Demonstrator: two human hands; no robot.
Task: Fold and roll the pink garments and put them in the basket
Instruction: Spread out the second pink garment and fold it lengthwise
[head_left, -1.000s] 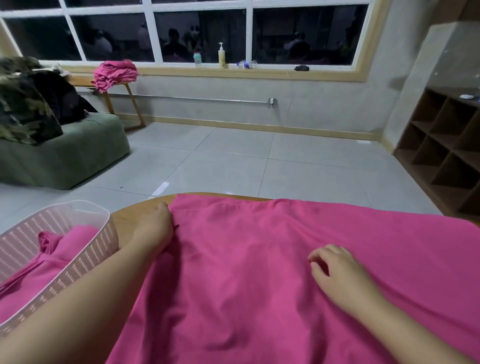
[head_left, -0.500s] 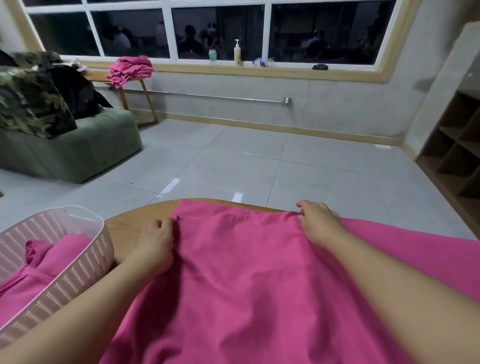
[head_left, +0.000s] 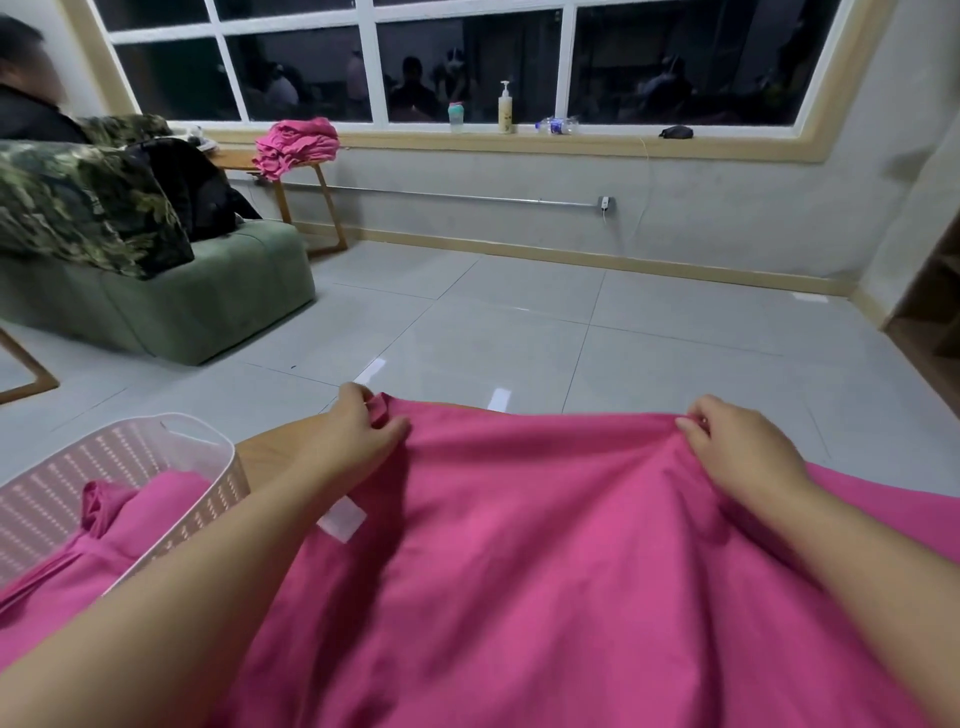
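On the round wooden table (head_left: 270, 452) in front of me, seen from my head camera, the pink garment (head_left: 519, 561) lies spread flat, running from its far edge back toward my body and trailing off to my right. That far edge runs left to right between my two hands, so any fold has to come straight back toward me. My left hand (head_left: 363, 426) pinches the far left corner, thumb and fingers closed on a small tuck of cloth, and my right hand (head_left: 737, 447) pinches the same edge further right, fingers curled over the hem. Both hands are on the cloth, well apart, and about equally far out; neither is empty. A small white label (head_left: 343, 519) shows on the cloth beside my left forearm. The white basket (head_left: 208, 441) stands at my left, just beside the garment, already holding pink clothing (head_left: 130, 499). I judge this the start of the fold: lift both corners together and keep the edge taut, or it will sag in the middle.
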